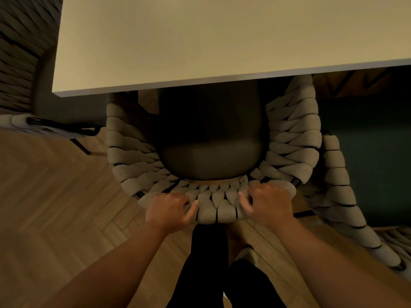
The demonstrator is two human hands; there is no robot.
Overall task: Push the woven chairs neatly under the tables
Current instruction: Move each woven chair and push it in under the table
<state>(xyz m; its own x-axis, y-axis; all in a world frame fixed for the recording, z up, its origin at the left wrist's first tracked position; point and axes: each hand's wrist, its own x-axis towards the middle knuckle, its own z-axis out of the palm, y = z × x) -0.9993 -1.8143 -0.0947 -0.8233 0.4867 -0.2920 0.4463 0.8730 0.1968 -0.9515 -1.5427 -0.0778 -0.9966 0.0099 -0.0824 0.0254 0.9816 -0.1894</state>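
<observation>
Chair: I see the beige woven-rope chair (pixel 291 141), seat partly under the near edge of the cream rectangular table (pixel 200 41), on the herringbone wood floor (pixel 55 196).
Left hand (pixel 169 210): fingers curled, gripping the backrest's top rim.
Right hand (pixel 269 203): gripping the same rim.
Neighbour: second woven chair (pixel 338 185), right.

Herringbone wooden floor (pixel 55 196) lies in dim, warm light.

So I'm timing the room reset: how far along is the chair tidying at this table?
Partly done: the woven chair has the front of its seat cushion under the table. In hand: the left hand and right hand grip its backrest. Left: the cushion's rear still shows, and a second chair at the right looks untucked.
</observation>
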